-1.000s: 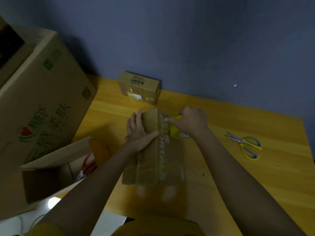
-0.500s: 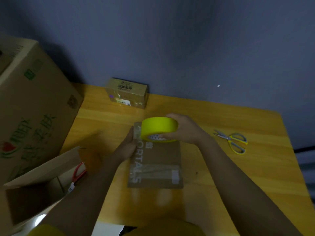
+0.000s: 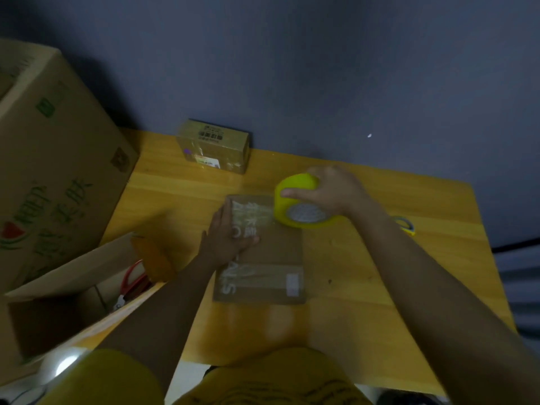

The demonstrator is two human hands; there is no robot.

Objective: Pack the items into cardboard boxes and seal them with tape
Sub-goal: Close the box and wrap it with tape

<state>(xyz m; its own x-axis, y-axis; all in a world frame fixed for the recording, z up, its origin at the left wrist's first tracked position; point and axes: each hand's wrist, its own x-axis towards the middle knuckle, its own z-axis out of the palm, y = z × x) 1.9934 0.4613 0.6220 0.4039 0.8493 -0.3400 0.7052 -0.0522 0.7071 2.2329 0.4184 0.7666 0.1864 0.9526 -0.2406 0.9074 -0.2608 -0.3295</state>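
Observation:
A flat cardboard box [image 3: 271,258] with white lettering lies in the middle of the wooden table [image 3: 365,273]. My left hand [image 3: 228,235] presses flat on its left half, fingers straight. My right hand [image 3: 330,191] grips a yellow roll of tape [image 3: 298,206] just off the box's far right corner, held a little above the table. Clear tape shows across the box's near end.
A small taped carton [image 3: 214,149] stands at the table's far edge by the wall. Yellow-handled scissors [image 3: 406,225] peek out behind my right forearm. A large printed carton [image 3: 52,171] and an open box [image 3: 73,293] holding red-handled pliers [image 3: 133,280] stand at the left.
My right hand has carried the tape roll from over the box's far end to its right. My left hand has shifted from the box's left edge onto its top.

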